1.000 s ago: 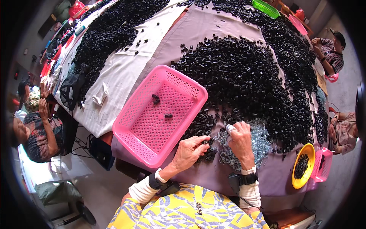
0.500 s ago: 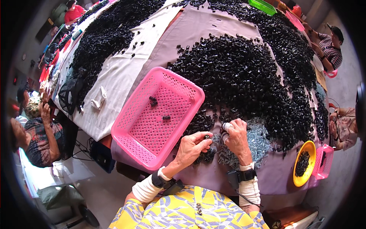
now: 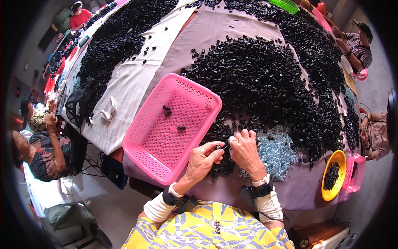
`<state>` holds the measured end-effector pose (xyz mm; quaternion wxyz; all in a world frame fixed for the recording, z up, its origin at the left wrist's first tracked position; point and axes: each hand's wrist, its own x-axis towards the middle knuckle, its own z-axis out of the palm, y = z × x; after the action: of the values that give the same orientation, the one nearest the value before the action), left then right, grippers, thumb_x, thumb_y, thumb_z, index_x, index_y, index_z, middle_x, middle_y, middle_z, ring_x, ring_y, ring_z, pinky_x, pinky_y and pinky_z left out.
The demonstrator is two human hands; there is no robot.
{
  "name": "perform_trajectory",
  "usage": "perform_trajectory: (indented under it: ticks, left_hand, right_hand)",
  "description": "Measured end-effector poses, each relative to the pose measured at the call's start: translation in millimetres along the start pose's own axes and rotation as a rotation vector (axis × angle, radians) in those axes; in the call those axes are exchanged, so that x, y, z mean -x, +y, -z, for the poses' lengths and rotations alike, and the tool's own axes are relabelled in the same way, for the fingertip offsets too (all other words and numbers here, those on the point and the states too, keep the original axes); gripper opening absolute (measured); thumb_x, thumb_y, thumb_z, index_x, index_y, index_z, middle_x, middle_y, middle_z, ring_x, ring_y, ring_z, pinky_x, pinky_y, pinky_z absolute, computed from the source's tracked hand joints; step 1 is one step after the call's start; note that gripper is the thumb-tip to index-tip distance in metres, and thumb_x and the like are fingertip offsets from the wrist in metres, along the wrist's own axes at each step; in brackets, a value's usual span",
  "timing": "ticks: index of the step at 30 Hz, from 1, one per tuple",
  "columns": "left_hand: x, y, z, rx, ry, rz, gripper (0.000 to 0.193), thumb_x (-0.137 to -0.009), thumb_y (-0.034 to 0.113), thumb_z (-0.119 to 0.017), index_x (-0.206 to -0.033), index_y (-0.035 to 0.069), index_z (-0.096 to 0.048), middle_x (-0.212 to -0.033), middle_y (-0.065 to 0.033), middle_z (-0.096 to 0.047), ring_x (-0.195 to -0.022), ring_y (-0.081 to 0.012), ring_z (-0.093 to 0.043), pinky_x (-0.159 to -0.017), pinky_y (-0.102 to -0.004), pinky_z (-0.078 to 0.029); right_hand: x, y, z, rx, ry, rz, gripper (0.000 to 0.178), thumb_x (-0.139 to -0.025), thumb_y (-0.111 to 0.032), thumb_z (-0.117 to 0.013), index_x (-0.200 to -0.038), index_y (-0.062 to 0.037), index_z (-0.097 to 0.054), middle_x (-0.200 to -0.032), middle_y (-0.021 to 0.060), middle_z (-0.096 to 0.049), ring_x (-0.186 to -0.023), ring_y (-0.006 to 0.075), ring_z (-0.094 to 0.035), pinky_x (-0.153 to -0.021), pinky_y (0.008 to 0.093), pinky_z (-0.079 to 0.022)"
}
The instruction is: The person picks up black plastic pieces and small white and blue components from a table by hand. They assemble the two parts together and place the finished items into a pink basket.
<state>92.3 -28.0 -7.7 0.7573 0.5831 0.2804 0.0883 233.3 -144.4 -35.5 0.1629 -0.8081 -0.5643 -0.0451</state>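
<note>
My left hand [image 3: 202, 161] is closed, pinching a small black cylindrical part [image 3: 218, 147] between thumb and forefinger. Close beside it on the right, my right hand [image 3: 245, 153] has its thumb and forefinger together near that part, a white covering on a fingertip. Whatever those right fingers grip is too small to make out. Under and beyond both hands spreads a large heap of small black parts [image 3: 257, 79]. A pile of small clear bluish pieces [image 3: 275, 153] lies just right of my right hand. Left of my hands, a pink perforated basket [image 3: 141, 137] holds a few black parts [image 3: 181, 128].
At the right edge of the table sit a yellow bowl [image 3: 326, 189] with dark bits and a small pink basket [image 3: 355, 179]. A green basket [image 3: 286, 6] stands at the far side. White gloves [image 3: 108, 110] lie on the cloth. Other people sit around the table.
My right hand has moved left from the clear pieces up to my left hand. The left hand has shifted slightly left, still pinching the black part.
</note>
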Motion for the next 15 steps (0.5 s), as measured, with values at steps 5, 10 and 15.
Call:
perform_trajectory:
  ticks: [5, 10, 15]
  left_hand:
    - [-1, 6, -4, 0.026, 0.002, -0.005, 0.026, -0.093, 0.011, -0.064, -0.116, 0.0, -0.064, -0.091, -0.0063, -0.069, -0.077, -0.0091, -0.065, -0.067, -0.0226, -0.055]
    - [3, 6, -4, 0.034, 0.011, -0.017, 0.025, -0.093, 0.01, -0.063, -0.115, -0.001, -0.064, -0.091, -0.0059, -0.069, -0.077, -0.0088, -0.064, -0.067, -0.0226, -0.055]
    - [-1, 7, -13, 0.123, -0.049, 0.024, 0.022, -0.094, 0.009, -0.061, -0.113, -0.003, -0.064, -0.09, -0.0033, -0.066, -0.076, -0.0074, -0.061, -0.07, -0.0218, -0.053]
  right_hand:
    - [-1, -2, -3, 0.034, -0.025, 0.024, 0.019, -0.062, -0.008, -0.067, -0.08, -0.0065, -0.06, -0.084, 0.0087, -0.057, -0.091, 0.0273, -0.052, -0.087, 0.0423, -0.038]
    - [4, -4, 12, -0.277, 0.117, -0.047, 0.023, -0.061, -0.002, -0.066, -0.083, -0.0032, -0.059, -0.081, 0.0121, -0.059, -0.084, 0.0312, -0.055, -0.08, 0.0419, -0.044]
    - [10, -21, 45, -0.595, 0.163, 0.002, 0.026, -0.065, 0.0, -0.063, -0.092, -0.0005, -0.061, -0.081, 0.0138, -0.059, -0.079, 0.0325, -0.055, -0.075, 0.041, -0.045]
